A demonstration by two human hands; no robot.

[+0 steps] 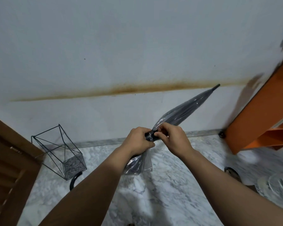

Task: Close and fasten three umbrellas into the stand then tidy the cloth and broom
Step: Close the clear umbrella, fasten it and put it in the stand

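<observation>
A home entryway: marble floor (162,201) meets a stained white wall (104,54), with a wooden louvred door (8,160), a wire stand (62,152), an orange shelf (265,115) and a sandal (233,174).

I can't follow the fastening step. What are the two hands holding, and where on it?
Both hold the closed umbrella at its gathered middle: left hand grips round it, right hand pinches the black strap.

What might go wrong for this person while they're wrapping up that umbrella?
The umbrella points its tip close to the wall, so a swing might scrape it. The right hand pinches the strap while the left hand grips the folds; a slip could let them spring loose. The wire stand looks light and may tip.
</observation>
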